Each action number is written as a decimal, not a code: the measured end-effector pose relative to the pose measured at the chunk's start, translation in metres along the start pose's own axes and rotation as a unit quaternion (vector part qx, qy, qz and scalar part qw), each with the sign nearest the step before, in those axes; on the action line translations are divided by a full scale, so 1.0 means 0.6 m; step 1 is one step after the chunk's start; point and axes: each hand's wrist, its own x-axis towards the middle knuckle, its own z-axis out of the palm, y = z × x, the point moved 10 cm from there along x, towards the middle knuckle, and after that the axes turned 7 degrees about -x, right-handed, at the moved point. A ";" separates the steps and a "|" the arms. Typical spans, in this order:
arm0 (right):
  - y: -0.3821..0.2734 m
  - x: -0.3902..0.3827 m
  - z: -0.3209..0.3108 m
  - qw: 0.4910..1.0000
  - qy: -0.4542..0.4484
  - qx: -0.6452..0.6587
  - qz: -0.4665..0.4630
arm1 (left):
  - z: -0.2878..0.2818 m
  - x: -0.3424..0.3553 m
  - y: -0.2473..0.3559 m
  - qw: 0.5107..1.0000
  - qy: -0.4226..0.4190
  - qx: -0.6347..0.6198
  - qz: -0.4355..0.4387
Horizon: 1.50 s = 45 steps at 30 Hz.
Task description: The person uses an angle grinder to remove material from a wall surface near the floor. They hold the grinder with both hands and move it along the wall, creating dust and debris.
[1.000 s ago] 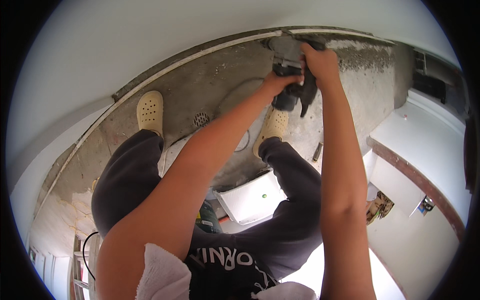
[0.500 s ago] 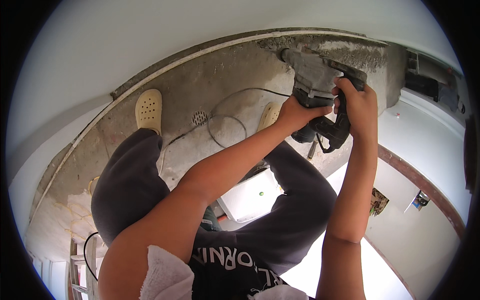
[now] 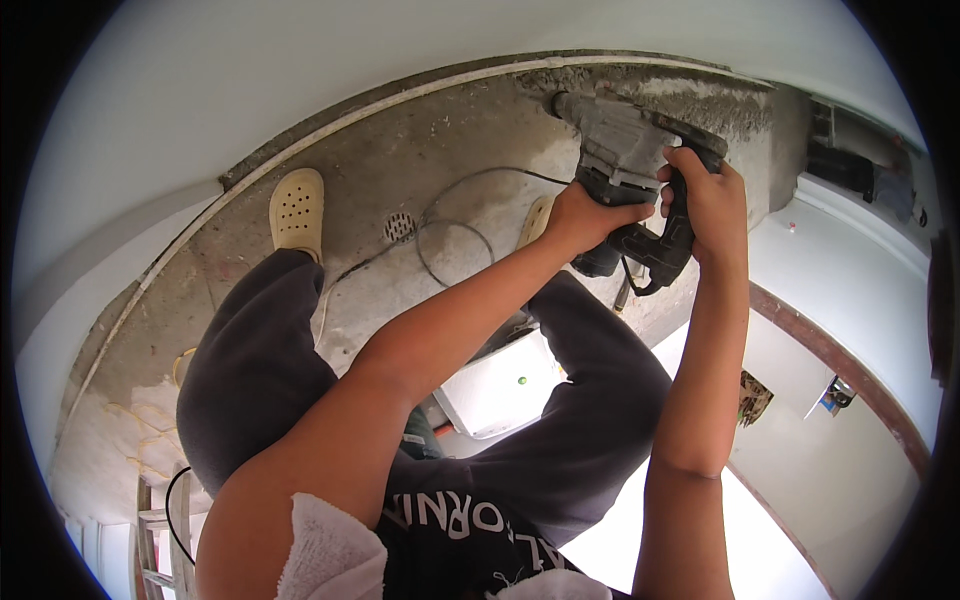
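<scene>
A dusty grey and black rotary hammer [image 3: 618, 140] is in both my hands at the far right of the floor, its nose pointing left and away toward the base of the wall. My left hand [image 3: 588, 218] is closed around its black motor housing, thumb lying across it. Around the rear handle, my right hand [image 3: 718, 205] is wrapped with bent fingers. The tool's tip is lost against the rough, broken concrete [image 3: 570, 76] at the wall foot, so I cannot tell whether it touches. From the tool a dark power cord [image 3: 490, 173] loops over the floor.
A thin pale pipe [image 3: 400, 112] runs along the wall base. A round floor drain [image 3: 399, 227] lies between my feet in cream clogs [image 3: 297, 205]. Near my legs stands a white container [image 3: 490, 400]. A wooden ladder [image 3: 150, 520] is at lower left, a brown-edged ledge [image 3: 840, 360] at right.
The rotary hammer and both hands have shifted slightly left. My grip on it looks the same.
</scene>
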 end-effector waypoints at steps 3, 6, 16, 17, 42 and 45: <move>-0.003 0.005 0.004 1.000 -0.008 0.003 -0.001 | -0.006 0.004 0.006 1.000 0.015 -0.002 0.025; -0.008 0.027 0.022 1.000 -0.030 0.002 0.010 | -0.011 0.028 0.008 0.998 -0.007 -0.051 0.025; -0.044 0.100 0.059 0.996 -0.085 -0.039 0.011 | -0.003 0.058 0.012 0.961 -0.113 -0.253 -0.010; -0.052 0.105 0.062 0.995 -0.093 -0.045 0.000 | -0.003 0.060 0.016 0.962 -0.101 -0.252 -0.009; 0.015 0.198 0.027 0.994 -0.092 0.008 0.061 | 0.003 0.097 0.004 0.986 -0.029 -0.162 -0.020; -0.004 0.197 0.033 0.982 -0.071 -0.175 -0.027 | -0.008 0.101 -0.001 0.991 -0.026 -0.127 -0.008</move>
